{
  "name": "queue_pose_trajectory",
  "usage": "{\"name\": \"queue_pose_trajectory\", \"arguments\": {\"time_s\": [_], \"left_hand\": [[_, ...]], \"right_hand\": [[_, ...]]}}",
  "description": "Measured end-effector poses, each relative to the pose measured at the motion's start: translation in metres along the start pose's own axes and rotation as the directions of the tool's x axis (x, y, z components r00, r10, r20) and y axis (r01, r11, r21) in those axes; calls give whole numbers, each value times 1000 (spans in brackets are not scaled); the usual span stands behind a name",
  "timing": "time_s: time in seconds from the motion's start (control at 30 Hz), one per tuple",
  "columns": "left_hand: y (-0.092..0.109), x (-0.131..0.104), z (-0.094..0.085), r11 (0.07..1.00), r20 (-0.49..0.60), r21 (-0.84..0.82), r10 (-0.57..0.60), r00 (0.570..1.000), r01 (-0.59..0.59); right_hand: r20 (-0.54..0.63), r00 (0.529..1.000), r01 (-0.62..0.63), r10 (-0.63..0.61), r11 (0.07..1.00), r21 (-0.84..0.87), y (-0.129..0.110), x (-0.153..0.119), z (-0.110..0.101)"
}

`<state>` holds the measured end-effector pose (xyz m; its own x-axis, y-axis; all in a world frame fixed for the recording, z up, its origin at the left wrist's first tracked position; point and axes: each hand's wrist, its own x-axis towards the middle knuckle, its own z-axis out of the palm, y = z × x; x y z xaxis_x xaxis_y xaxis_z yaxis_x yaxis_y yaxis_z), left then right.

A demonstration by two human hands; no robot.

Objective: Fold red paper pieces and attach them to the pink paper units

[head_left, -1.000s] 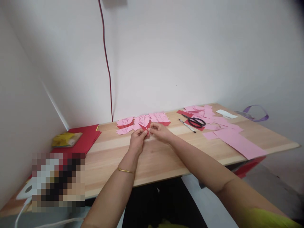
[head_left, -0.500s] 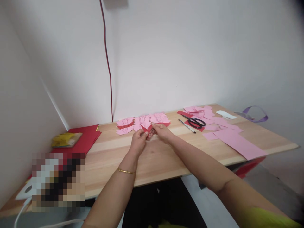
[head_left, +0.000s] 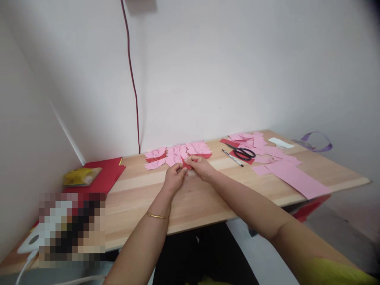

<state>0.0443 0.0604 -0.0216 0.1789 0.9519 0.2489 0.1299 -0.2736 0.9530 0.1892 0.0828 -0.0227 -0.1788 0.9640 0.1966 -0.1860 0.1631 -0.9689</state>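
A small piece of red paper (head_left: 187, 163) is pinched between my two hands, just above the wooden table. My left hand (head_left: 174, 177) grips its lower left side, thumb and fingers closed. On its right side my right hand (head_left: 202, 166) holds it with thumb and fingertips, partly covering it. Right behind the hands lie pink paper pieces with jagged edges (head_left: 177, 153), some with marks on them. A strip of red paper (head_left: 156, 159) shows among the pink ones at the left.
Black-handled scissors (head_left: 244, 153) and a pen (head_left: 232, 158) lie to the right, beside pink paper scraps (head_left: 251, 140) and a long pink sheet (head_left: 297, 178). Red sheets (head_left: 113, 174) with a yellow packet (head_left: 81, 177) are at the left. A purple ribbon (head_left: 323, 147) hangs over the right edge.
The red paper, spread into two points before, now shows one point between my hands. My right hand has closed in over it. The view has shifted slightly.
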Motion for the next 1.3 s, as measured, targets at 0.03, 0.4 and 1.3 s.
{"name": "queue_pose_trajectory", "arguments": {"time_s": [0.03, 0.4, 1.3], "left_hand": [[0, 0, 0, 1000, -14, -5, -10, 1000, 10], [-7, 1, -1, 998, -9, 67, -8, 1000, 8], [0, 1, -3, 973, 0, -224, -57, 998, 55]], "right_hand": [[-16, 1000, -22, 23, 999, 49, 0, 2, -1], [91, 996, -15, 7, 996, 88, 3, -2, 3], [69, 995, 84, -67, 957, -277, -3, -2, -5]]}}
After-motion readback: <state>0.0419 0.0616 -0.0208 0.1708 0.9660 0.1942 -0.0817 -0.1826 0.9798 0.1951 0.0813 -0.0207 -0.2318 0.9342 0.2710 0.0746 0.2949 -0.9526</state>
